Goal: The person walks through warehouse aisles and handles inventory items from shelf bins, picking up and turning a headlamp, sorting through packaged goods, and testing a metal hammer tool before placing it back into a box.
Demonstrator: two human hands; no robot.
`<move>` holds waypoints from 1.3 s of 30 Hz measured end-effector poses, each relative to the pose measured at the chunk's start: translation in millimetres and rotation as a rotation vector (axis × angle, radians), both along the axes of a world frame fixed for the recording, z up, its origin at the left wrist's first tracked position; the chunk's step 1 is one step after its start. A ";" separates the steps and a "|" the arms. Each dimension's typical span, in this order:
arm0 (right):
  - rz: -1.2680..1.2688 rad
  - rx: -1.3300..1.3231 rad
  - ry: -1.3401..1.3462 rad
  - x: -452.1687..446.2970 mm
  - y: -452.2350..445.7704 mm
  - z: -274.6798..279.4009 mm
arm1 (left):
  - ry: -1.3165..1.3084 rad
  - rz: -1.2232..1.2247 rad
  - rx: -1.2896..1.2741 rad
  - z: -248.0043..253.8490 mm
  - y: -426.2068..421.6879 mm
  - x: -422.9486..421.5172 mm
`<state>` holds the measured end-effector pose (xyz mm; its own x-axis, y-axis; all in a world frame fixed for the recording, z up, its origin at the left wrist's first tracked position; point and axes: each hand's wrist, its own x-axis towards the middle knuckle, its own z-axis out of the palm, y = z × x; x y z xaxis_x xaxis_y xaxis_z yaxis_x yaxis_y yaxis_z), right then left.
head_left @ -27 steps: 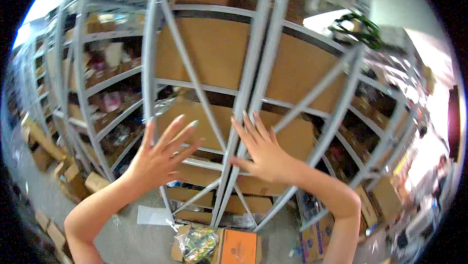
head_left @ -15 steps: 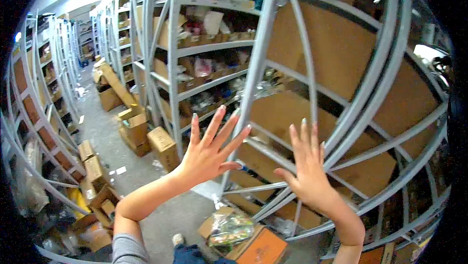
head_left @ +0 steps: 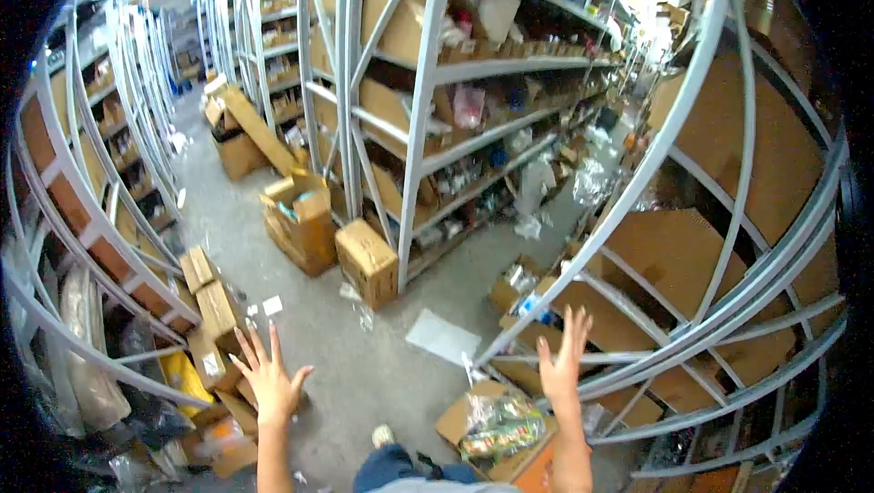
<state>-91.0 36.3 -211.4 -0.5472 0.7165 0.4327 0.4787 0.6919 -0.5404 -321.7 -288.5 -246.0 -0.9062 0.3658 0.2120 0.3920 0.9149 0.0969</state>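
My left hand (head_left: 270, 386) is raised at the lower left with its fingers spread, holding nothing. Behind it stand stacked cardboard boxes (head_left: 218, 311) along the left shelves. On the other side, my right hand (head_left: 564, 361) is up and empty, fingers stretched and thumb apart. It appears in front of a grey metal rack frame (head_left: 617, 243), and I cannot tell whether it touches it. Below the right hand sits an open carton (head_left: 460, 420) with plastic-wrapped packets (head_left: 501, 434) in it.
Grey shelving (head_left: 423, 101) full of boxes and bags rises ahead, dividing two aisles. A closed carton (head_left: 366, 261) and an open carton (head_left: 300, 220) stand at its foot. A white sheet (head_left: 443, 335) lies on the concrete floor (head_left: 337, 356). One shoe (head_left: 382, 436) shows below.
The view has swung right, bringing the right-hand aisle into sight. My hands have moved apart and lower, the left one going far to the left. Both stay spread and empty.
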 end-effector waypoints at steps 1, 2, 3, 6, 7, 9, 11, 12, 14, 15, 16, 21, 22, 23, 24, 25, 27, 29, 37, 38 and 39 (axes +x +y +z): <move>0.060 0.013 -0.023 -18.3 -3.5 4.4 | -0.045 0.019 -0.029 -9.7 -3.2 -1.0; 0.117 0.013 -0.039 -33.3 -9.0 4.8 | -0.083 0.036 -0.069 -20.3 -7.5 -1.6; 0.161 -0.008 -0.080 -50.4 -18.6 6.3 | -0.184 0.062 -0.104 -28.1 -9.1 -1.6; 0.251 -0.090 -0.163 -82.5 -50.2 -17.1 | -0.384 0.087 -0.003 -67.3 -6.4 5.0; 0.296 -0.103 -0.233 -86.3 -60.3 -33.5 | -0.367 0.042 -0.007 -76.9 -2.4 11.5; 0.407 -0.236 -0.388 -88.1 -77.3 -42.8 | -0.360 -0.034 -0.017 -89.8 9.1 17.6; 0.357 -0.247 -0.414 -75.7 -64.2 -83.6 | -0.542 -0.061 0.041 -92.2 17.4 22.9; 0.282 -0.262 -0.433 -74.4 -51.7 -97.7 | -0.603 -0.076 0.046 -96.8 18.2 19.3; 0.021 -0.267 -0.604 -72.5 -35.9 -90.3 | -0.684 -0.122 0.069 -97.4 13.5 5.4; -0.032 -0.253 -0.667 -73.2 -21.8 -97.3 | -0.673 -0.135 0.047 -98.4 8.9 -7.6; -0.096 -0.233 -0.733 -76.1 -11.5 -103.1 | -0.661 -0.143 0.026 -104.3 2.9 -21.9; 0.017 -0.314 -0.656 -135.3 20.8 -105.6 | -0.765 0.123 -0.245 -122.5 -10.4 -96.0; 0.062 -0.333 -0.632 -153.6 31.6 -113.7 | -0.767 0.175 -0.275 -119.7 -3.3 -111.3; 0.097 -0.309 -0.615 -171.2 41.0 -125.4 | -0.757 0.181 -0.272 -112.1 6.5 -122.0; 0.142 -0.279 -0.597 -189.6 50.3 -133.5 | -0.745 0.198 -0.264 -108.8 18.4 -133.6; 0.177 -0.242 -0.664 -209.7 54.8 -133.3 | -0.749 0.205 -0.288 -117.0 28.0 -147.1; 0.234 -0.224 -0.706 -250.4 58.0 -134.7 | -0.823 0.220 -0.228 -100.7 64.3 -166.5; 0.371 -0.274 -0.666 -283.7 50.5 -134.5 | -0.611 0.020 -0.083 -92.3 93.9 -185.9; 0.725 -0.202 -0.608 -403.6 57.3 -125.6 | -0.183 -0.172 0.223 -44.1 154.8 -257.2; 0.779 -0.167 -0.619 -419.3 61.2 -124.0 | -0.232 -0.112 0.228 -48.9 146.3 -265.9; 0.793 -0.166 -0.633 -435.8 64.6 -121.6 | -0.287 -0.035 0.240 -63.7 132.9 -273.0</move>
<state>-526.9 100.9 -333.0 -0.9824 0.0742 -0.1714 0.1471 0.8727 -0.4655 -594.7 -155.6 -309.6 -0.9292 0.3681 0.0342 0.3479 0.8396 0.4171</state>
